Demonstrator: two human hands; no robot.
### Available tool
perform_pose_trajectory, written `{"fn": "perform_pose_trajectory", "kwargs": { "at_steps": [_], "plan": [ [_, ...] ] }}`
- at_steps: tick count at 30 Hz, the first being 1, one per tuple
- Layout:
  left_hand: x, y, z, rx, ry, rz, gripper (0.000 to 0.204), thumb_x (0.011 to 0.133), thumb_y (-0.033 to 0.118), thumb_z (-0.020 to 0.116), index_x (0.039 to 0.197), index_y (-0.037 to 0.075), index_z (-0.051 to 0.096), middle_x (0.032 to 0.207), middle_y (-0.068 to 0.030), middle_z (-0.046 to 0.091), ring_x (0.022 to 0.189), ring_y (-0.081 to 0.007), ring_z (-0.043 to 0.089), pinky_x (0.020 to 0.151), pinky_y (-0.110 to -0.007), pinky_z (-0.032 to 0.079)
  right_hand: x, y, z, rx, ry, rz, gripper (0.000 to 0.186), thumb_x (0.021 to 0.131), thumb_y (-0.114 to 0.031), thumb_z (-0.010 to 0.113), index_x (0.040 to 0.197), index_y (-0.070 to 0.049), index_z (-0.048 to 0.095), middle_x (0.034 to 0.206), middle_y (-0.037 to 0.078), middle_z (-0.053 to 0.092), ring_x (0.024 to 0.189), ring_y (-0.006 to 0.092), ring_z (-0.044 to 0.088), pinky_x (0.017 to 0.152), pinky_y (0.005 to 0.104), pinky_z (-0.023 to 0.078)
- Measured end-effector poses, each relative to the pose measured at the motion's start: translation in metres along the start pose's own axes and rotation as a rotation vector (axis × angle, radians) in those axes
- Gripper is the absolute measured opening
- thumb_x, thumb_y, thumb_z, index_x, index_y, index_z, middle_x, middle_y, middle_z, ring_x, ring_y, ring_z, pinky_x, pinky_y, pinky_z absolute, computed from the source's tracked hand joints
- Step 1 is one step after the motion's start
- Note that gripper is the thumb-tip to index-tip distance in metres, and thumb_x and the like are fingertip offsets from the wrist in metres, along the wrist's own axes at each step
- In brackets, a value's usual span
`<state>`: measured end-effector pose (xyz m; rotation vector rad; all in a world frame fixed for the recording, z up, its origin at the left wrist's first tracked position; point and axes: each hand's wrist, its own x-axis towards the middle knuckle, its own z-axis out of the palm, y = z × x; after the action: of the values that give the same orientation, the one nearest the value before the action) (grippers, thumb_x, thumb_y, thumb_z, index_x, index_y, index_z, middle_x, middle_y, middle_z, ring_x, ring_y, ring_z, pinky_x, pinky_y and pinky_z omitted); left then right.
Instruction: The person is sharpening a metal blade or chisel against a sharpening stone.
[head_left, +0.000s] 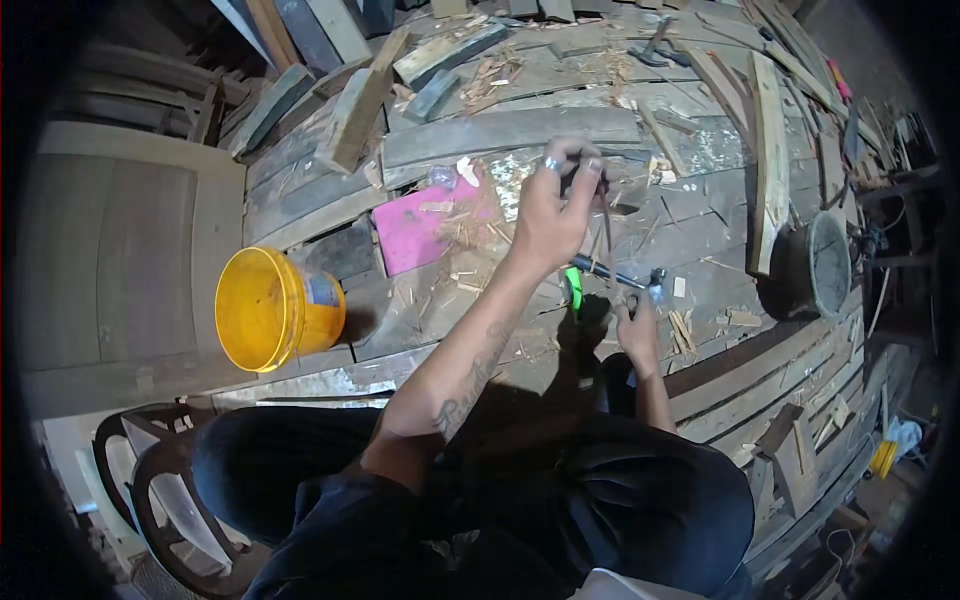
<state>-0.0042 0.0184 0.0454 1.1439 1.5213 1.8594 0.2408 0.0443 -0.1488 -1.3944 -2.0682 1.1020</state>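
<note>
My left hand (pixel 560 205) is raised over the bench with its fingers curled and a ring on one finger. From beside its fingertips a thin dark strip (pixel 607 235) runs down to my right hand (pixel 638 328), which is closed around the lower end. What the strip is cannot be made out. Close to my right hand lies a hammer (pixel 620 277) with a dark handle and metal head. A bright green curved piece (pixel 573 287) is beside the hammer's handle. Wood splinters (pixel 682 333) are scattered on the boards just right of my right hand.
On the left, a yellow bucket (pixel 255 310) lies tilted; a dark bucket (pixel 815 265) is at the right. A pink sheet (pixel 412 230) rests among shavings. Wood offcuts (pixel 360 110) and a long plank (pixel 768 160) lie on the worn plank bench. A wooden chair (pixel 170 480) stands lower left.
</note>
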Motion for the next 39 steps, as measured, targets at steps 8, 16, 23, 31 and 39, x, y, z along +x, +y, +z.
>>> {"fn": "perform_pose_trajectory", "kwargs": {
  "at_steps": [8,16,23,31,39],
  "plan": [
    [0.015,0.047,-0.011,-0.317,0.288,-0.020,0.020,0.107,0.014,0.051,0.121,0.003,0.043,0.098,-0.0150,0.068,0.084,-0.0214,0.071,0.073,-0.033,0.060,0.005,-0.007,-0.019,-0.109,-0.161,-0.023,0.050,0.094,-0.025,0.067,0.136,-0.001,0.054,0.135,0.032,0.053,0.129,0.0486,0.048,0.106,0.0494,0.042],
    [-0.021,0.050,-0.034,-0.541,0.616,-0.128,0.020,0.107,0.014,0.048,0.121,0.001,0.042,0.104,-0.0170,0.065,0.086,-0.0271,0.073,0.072,-0.036,0.063,0.033,-0.077,-0.124,0.233,-0.294,0.196,0.034,0.104,-0.013,0.055,0.136,-0.004,0.055,0.112,0.011,0.068,0.105,0.0173,0.065,0.089,0.0308,0.052],
    [-0.025,0.053,-0.066,-0.889,0.776,-0.138,0.021,0.103,0.008,0.055,0.122,0.004,0.046,0.114,-0.0147,0.061,0.104,-0.0276,0.067,0.086,-0.051,0.061,0.065,-0.282,-0.243,-0.469,-0.257,-0.384,0.029,0.107,-0.026,0.052,0.125,-0.006,0.061,0.100,0.007,0.065,0.092,0.0159,0.059,0.083,0.0313,0.048],
    [-0.030,0.046,-0.149,-1.004,1.018,-0.070,0.028,0.103,0.015,0.057,0.124,0.003,0.043,0.116,-0.0167,0.060,0.106,-0.0310,0.066,0.088,-0.049,0.061,0.063,-0.470,-0.177,-0.690,-0.259,-0.406,0.031,0.105,-0.024,0.055,0.125,-0.001,0.061,0.109,0.010,0.068,0.103,0.0167,0.060,0.095,0.0320,0.046],
    [-0.040,0.045,-0.168,-1.109,0.991,-0.235,0.039,0.102,0.026,0.060,0.131,0.007,0.043,0.129,-0.0168,0.057,0.114,-0.0293,0.063,0.074,-0.040,0.065,0.027,-0.494,-0.047,-0.999,-0.682,-0.777,0.031,0.100,-0.022,0.060,0.124,-0.001,0.060,0.118,0.023,0.064,0.112,0.0426,0.060,0.095,0.0447,0.047]
  ]
}}
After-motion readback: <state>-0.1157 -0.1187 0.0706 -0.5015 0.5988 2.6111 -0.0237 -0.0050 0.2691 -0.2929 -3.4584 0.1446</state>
